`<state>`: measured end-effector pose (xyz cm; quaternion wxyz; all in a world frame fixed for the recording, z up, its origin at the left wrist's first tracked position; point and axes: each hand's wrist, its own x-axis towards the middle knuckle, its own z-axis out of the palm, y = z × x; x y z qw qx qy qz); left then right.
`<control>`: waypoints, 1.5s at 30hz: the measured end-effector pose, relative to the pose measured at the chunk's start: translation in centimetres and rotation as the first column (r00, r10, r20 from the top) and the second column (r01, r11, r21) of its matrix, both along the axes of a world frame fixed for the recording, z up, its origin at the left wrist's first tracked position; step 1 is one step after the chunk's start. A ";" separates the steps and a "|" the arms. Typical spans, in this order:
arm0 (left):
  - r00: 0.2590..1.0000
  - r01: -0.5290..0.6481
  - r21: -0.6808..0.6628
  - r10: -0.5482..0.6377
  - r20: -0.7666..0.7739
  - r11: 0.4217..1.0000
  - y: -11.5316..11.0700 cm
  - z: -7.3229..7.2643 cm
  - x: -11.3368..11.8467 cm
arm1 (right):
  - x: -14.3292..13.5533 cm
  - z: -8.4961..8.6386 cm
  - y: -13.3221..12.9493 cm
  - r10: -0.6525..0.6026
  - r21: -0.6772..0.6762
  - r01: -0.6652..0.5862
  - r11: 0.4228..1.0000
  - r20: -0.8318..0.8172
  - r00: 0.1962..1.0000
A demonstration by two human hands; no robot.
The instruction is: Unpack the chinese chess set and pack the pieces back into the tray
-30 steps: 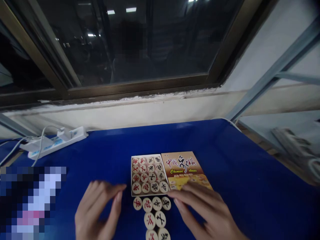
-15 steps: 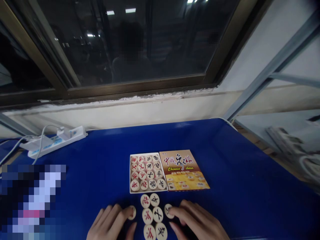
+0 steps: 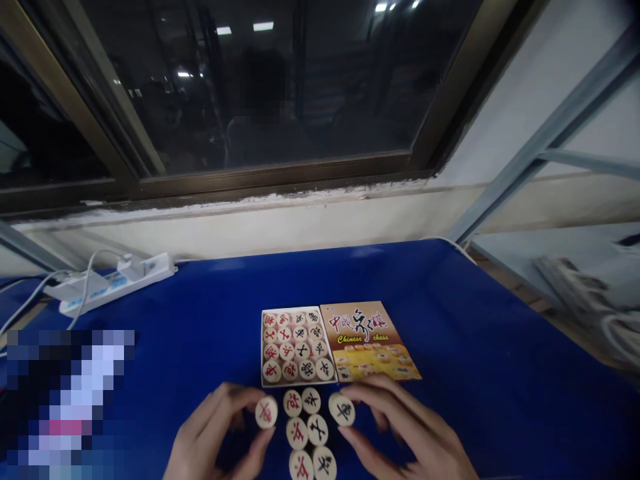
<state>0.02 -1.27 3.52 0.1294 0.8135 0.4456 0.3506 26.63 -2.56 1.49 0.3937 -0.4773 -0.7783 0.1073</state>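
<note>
Between thumb and index finger, my left hand (image 3: 215,433) pinches a Chinese chess piece with a red character (image 3: 267,412). My right hand (image 3: 407,430) grips a black-character Chinese chess piece (image 3: 342,409) the same way. Between the hands stand two columns of pieces, red ones (image 3: 297,433) on the left and black ones (image 3: 317,430) on the right. Just beyond them lies a white box (image 3: 263,347) filled with rows of pieces, red at left and black at right. Its printed lid (image 3: 377,340), marked "Chinese chess", lies against the box's right side.
A blue table (image 3: 220,293) carries everything. At the back left lies a white power strip (image 3: 120,283) with cables. A blurred-out patch (image 3: 75,400) covers the left front. Behind the table are a low wall and a dark window (image 3: 320,87); a metal frame (image 3: 510,187) stands at right.
Both outer pieces, earlier under my fingertips, are now pinched between thumb and finger with their characters showing. My hands have shifted slightly away from me. Box and lid stay in place.
</note>
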 end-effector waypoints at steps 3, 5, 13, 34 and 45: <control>0.992 0.109 -0.001 -0.109 0.066 0.994 2.8 1.5 1.2 | -0.6 2.0 2.7 0.072 0.090 -0.070 0.994 -0.025 0.997; 0.983 0.162 -0.015 -0.160 0.095 0.987 5.0 2.1 1.8 | -0.9 3.0 5.0 0.141 0.102 -0.136 0.985 -0.037 0.989; 0.946 0.185 -0.058 -0.162 0.280 0.981 9.1 1.1 2.7 | -0.5 2.4 10.4 0.317 0.103 -0.311 0.945 -0.048 0.947; 0.957 0.224 -0.042 -0.212 0.200 0.974 8.0 0.1 2.5 | -0.8 2.6 8.7 0.249 0.090 -0.244 0.966 -0.043 0.968; 0.940 0.236 -0.063 -0.211 0.268 0.970 8.1 0.1 2.7 | -0.8 1.8 8.8 0.299 0.053 -0.294 0.954 -0.140 0.944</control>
